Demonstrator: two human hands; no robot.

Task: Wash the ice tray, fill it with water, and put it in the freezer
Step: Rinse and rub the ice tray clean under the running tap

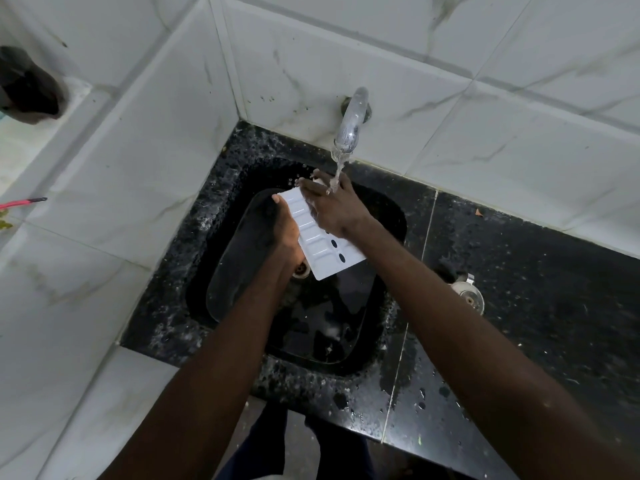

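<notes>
Ice tray [320,242], white, held tilted over the black sink [391,216] set in the left end of the dark speckled desk [519,306]. Left hand [285,233] under the tray's left long edge, thumb tip hooked over the far corner, grip closed on the tray. Right hand [334,207] spread flat across the tray's far end, fingers [306,184] reaching past the rim; grip there open, pressing rather than clasping, though possibly pinching a small pale thing at the fingertips, too blurred to tell. Tap [351,119] on the tiled wall [346,46] running, stream of water [337,168] landing on the back of the right hand. Clear plastic sheet-like piece [235,258] lying in the sink's left half below the left hand. Metal knob [467,292] on the desk just right of the sink. Water drops scattered along the desk's near edge.
</notes>
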